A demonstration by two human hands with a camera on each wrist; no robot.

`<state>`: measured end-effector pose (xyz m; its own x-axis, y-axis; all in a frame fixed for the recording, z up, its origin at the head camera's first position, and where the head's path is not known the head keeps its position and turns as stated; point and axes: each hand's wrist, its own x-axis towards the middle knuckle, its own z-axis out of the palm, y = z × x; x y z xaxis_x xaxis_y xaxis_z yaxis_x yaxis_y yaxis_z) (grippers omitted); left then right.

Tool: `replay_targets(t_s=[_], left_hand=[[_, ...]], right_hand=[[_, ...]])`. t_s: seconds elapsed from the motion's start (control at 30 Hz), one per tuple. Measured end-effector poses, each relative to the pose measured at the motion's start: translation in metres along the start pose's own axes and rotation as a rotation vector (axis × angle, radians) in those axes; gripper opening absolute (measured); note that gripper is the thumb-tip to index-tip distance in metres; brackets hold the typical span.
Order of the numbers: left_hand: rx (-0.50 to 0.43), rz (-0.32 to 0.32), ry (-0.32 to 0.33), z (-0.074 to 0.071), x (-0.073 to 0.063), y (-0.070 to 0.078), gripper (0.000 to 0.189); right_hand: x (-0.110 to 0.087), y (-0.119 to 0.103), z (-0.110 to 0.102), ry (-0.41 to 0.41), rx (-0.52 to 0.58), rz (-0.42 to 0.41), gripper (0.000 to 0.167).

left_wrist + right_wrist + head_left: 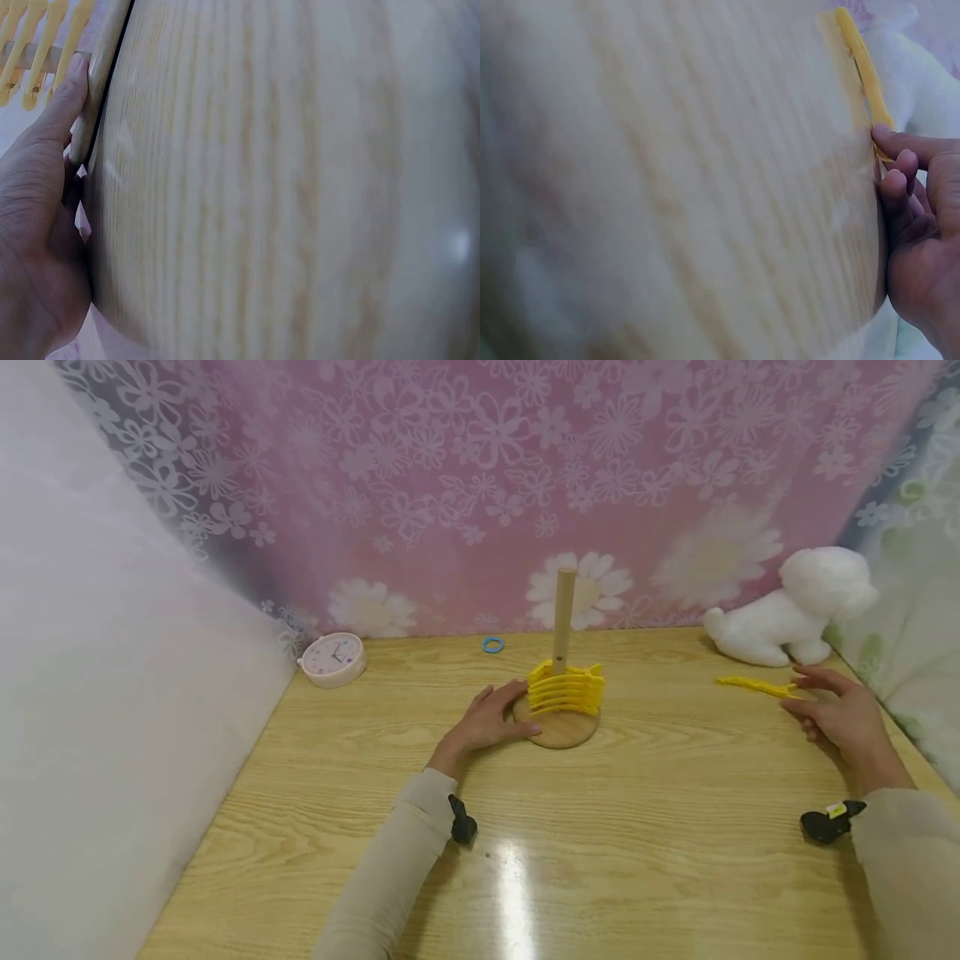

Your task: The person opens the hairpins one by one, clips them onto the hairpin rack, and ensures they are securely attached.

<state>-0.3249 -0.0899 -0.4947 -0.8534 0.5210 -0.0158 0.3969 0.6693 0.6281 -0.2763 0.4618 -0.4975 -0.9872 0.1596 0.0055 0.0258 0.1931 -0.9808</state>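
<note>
A wooden stand has a round base (564, 733) and an upright post (563, 610). Several curved yellow plastic pieces (566, 691) are stacked around the post's lower part, a little above the base. My left hand (489, 720) grips the left rim of the base, with the thumb (69, 94) on top. To the right, another curved yellow piece (753, 686) lies low over the tabletop. My right hand (843, 710) pinches its right end between thumb and fingers. The far end of that piece (861, 64) points away from the hand in the right wrist view.
At the back of the wooden table (637, 860) lies a small blue ring (492, 645). A pink round clock (333, 659) sits at the back left, and a white plush dog (795, 606) at the back right. Behind them hangs a flowered pink curtain (450, 485).
</note>
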Motion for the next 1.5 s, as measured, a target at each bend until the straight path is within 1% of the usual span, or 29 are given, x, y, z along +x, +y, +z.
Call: replay_targets(t_s=[0.1,0.23,0.33,0.47,0.57,0.67,0.73,0.8,0.87,0.93,1.03,1.13,1.23,1.37,1.5], left_hand=[[0.008,-0.003,-0.002,-0.001,0.001,-0.001,0.09],[0.007,0.0,-0.007,-0.002,0.001,-0.001,0.09],[0.001,0.009,-0.006,-0.002,0.001,0.0,0.09],[0.0,0.017,-0.002,0.0,0.0,0.0,0.089],[-0.003,0.024,0.003,0.0,-0.001,0.0,0.089],[-0.007,0.029,0.006,0.0,-0.001,0.001,0.088],[-0.004,0.028,0.004,-0.001,-0.001,0.001,0.088],[-0.002,0.028,0.003,-0.001,-0.002,0.001,0.088],[-0.001,0.026,0.001,0.0,-0.002,0.0,0.089],[-0.004,0.026,0.0,0.0,-0.002,-0.001,0.089],[-0.001,0.024,-0.002,0.0,-0.001,-0.001,0.089],[0.009,0.023,-0.003,0.0,0.0,-0.001,0.089],[0.017,0.022,-0.003,0.0,0.0,-0.001,0.088],[0.022,0.027,-0.001,0.0,0.0,-0.001,0.089],[0.025,0.028,-0.004,0.0,0.0,-0.002,0.089]], right_hand=[[0.001,-0.002,0.0,-0.01,-0.038,0.049,0.04],[0.002,-0.004,-0.001,-0.025,-0.182,0.109,0.029],[0.002,-0.004,-0.002,-0.033,-0.223,0.114,0.028],[0.002,-0.001,-0.002,-0.015,-0.218,0.066,0.029],[0.001,-0.001,0.0,-0.007,-0.199,0.013,0.035],[-0.002,-0.004,0.003,-0.018,-0.193,0.002,0.038],[-0.003,-0.007,0.006,-0.038,-0.206,-0.007,0.034],[-0.004,-0.011,0.01,-0.062,-0.194,-0.022,0.029],[-0.004,-0.016,0.017,-0.069,-0.19,-0.066,0.027],[-0.004,-0.022,0.026,-0.07,-0.173,-0.128,0.028],[-0.004,-0.033,0.044,-0.06,-0.184,-0.229,0.034],[-0.005,-0.045,0.063,-0.077,-0.189,-0.295,0.039],[-0.006,-0.06,0.083,-0.09,-0.199,-0.321,0.038],[-0.01,-0.08,0.108,-0.088,-0.213,-0.346,0.034],[-0.013,-0.095,0.127,-0.086,-0.22,-0.363,0.031]])
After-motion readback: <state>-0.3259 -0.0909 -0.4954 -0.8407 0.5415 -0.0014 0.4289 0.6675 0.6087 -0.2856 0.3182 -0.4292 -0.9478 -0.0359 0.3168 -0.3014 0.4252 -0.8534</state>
